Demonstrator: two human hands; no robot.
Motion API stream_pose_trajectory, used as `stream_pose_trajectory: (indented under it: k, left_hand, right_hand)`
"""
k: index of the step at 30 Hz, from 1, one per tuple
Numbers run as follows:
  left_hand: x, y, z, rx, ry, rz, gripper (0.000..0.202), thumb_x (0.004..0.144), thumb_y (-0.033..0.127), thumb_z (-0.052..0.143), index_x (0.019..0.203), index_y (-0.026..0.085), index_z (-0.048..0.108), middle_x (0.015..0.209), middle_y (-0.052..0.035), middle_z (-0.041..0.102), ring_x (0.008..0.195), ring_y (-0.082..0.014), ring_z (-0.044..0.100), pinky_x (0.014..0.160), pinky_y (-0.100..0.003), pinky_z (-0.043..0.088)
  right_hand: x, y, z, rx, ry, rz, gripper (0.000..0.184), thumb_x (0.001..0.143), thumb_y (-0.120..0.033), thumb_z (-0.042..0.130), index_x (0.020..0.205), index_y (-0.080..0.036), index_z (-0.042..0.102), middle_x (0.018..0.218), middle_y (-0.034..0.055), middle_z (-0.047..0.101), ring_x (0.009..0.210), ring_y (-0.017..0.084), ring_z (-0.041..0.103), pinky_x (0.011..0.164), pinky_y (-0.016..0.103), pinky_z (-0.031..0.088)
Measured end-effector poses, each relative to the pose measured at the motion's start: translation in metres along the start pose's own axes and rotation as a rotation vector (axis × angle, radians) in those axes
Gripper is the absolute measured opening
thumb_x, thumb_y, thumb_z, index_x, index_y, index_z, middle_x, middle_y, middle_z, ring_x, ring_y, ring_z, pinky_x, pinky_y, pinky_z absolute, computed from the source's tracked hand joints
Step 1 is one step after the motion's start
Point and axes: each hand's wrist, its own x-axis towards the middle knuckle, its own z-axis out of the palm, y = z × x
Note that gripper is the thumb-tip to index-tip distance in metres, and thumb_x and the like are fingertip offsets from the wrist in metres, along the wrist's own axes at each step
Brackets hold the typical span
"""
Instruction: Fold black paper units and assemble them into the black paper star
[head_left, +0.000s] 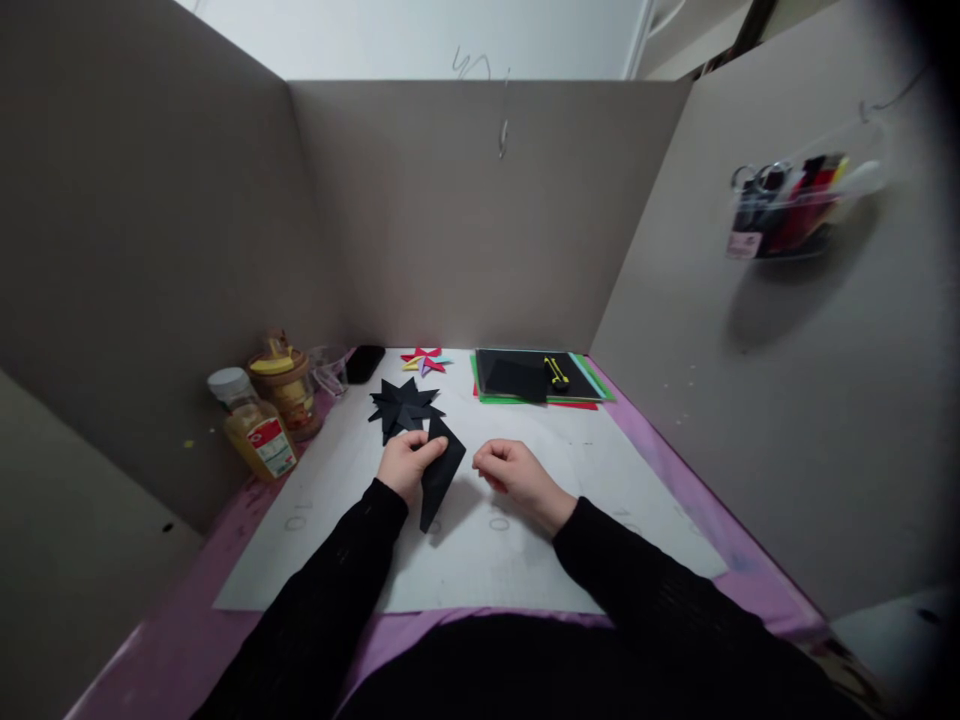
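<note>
My left hand grips a folded piece of black paper, thumb on its face and the other fingers behind it. The piece is held tilted, with one long point hanging down toward the white sheet. Just right of it is my right hand, its fingers curled together and apart from the paper; whether something small sits in them is hidden. Right behind my left hand lies a black paper star with several points. Farther back rests a smaller multicoloured paper star.
A stack of coloured paper with a yellow-and-black cutter on it lies at the back right. Left stand a glue bottle, a brown-yellow cup, a clear cup and a phone. Grey partitions surround the white sheet.
</note>
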Motion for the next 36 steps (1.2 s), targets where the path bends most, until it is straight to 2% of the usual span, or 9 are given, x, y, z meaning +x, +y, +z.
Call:
stream_pose_trajectory:
  k: [6,11,14,16,18,22,28,33,36]
  left_hand:
    - [-0.004,0.0,0.007,-0.008,-0.011,-0.012,0.031,0.061,0.036,0.073,0.053,0.013,0.053,0.043,0.0058,0.047,0.042,-0.0062,0.04,0.042,-0.019,0.027]
    - [-0.005,-0.006,0.012,-0.054,-0.066,-0.021,0.031,0.061,0.04,0.072,0.059,0.012,0.059,0.049,0.0031,0.054,0.046,-0.0078,0.045,0.046,-0.02,0.033]
    - [-0.004,-0.008,0.012,-0.054,-0.123,-0.044,0.032,0.062,0.041,0.072,0.066,0.011,0.063,0.05,0.0019,0.056,0.045,-0.0079,0.045,0.045,-0.019,0.03]
    - [-0.004,-0.009,0.012,-0.041,-0.17,-0.061,0.033,0.063,0.041,0.072,0.07,0.01,0.064,0.051,0.0013,0.057,0.044,-0.0077,0.045,0.043,-0.019,0.028]
    - [-0.005,-0.009,0.012,-0.025,-0.217,-0.064,0.033,0.064,0.04,0.071,0.074,0.01,0.065,0.054,0.0007,0.059,0.045,-0.0077,0.046,0.042,-0.018,0.028]
    - [-0.005,-0.012,0.013,-0.013,-0.291,-0.075,0.035,0.065,0.039,0.071,0.084,0.011,0.065,0.064,-0.0013,0.064,0.05,-0.0101,0.052,0.043,-0.019,0.035]
    - [-0.005,-0.015,0.014,-0.057,-0.298,-0.091,0.036,0.065,0.038,0.072,0.086,0.011,0.063,0.065,-0.0019,0.065,0.051,-0.0114,0.055,0.043,-0.019,0.037]
    - [-0.005,-0.016,0.015,-0.145,-0.313,-0.104,0.035,0.062,0.033,0.075,0.084,0.01,0.062,0.074,-0.0044,0.067,0.064,-0.015,0.061,0.06,-0.024,0.047]
    - [-0.005,-0.013,0.014,-0.123,-0.317,-0.095,0.041,0.064,0.035,0.073,0.094,0.009,0.06,0.08,-0.0079,0.067,0.065,-0.0158,0.062,0.059,-0.024,0.046]
  right_hand:
    - [-0.001,0.001,0.008,0.052,-0.063,0.001,0.023,0.073,-0.034,0.06,0.062,-0.015,0.054,0.042,-0.0071,0.041,0.037,0.005,0.031,0.038,0.019,0.02]
    - [-0.001,-0.001,0.01,0.062,0.029,-0.051,0.024,0.073,-0.034,0.06,0.06,-0.017,0.049,0.043,-0.0076,0.042,0.037,0.005,0.033,0.038,0.019,0.023]
    - [-0.002,-0.004,0.009,0.054,0.101,-0.099,0.017,0.072,-0.031,0.061,0.074,-0.017,0.051,0.048,-0.0074,0.048,0.039,0.007,0.039,0.039,0.019,0.028]
    - [-0.004,-0.006,0.01,0.059,0.154,-0.144,0.022,0.07,-0.029,0.062,0.086,-0.019,0.051,0.05,-0.0086,0.048,0.041,0.008,0.043,0.04,0.019,0.033]
    - [-0.005,-0.008,0.009,0.045,0.186,-0.195,0.024,0.07,-0.027,0.062,0.09,-0.019,0.05,0.051,-0.0087,0.048,0.043,0.009,0.046,0.042,0.019,0.036]
    - [-0.005,-0.008,0.008,-0.003,0.184,-0.243,0.018,0.072,-0.026,0.061,0.086,-0.018,0.053,0.052,-0.0068,0.05,0.044,0.009,0.047,0.043,0.02,0.037]
    - [-0.005,-0.005,0.007,-0.022,0.192,-0.235,0.015,0.072,-0.026,0.062,0.078,-0.018,0.05,0.052,-0.0065,0.051,0.044,0.009,0.048,0.043,0.02,0.038]
    - [-0.005,-0.002,0.007,-0.053,0.184,-0.22,0.015,0.072,-0.026,0.062,0.071,-0.018,0.049,0.052,-0.0054,0.052,0.045,0.009,0.048,0.043,0.02,0.038]
    - [-0.004,-0.004,0.003,-0.079,0.188,-0.21,0.013,0.073,-0.026,0.06,0.07,-0.018,0.051,0.052,-0.005,0.051,0.045,0.01,0.048,0.043,0.021,0.038]
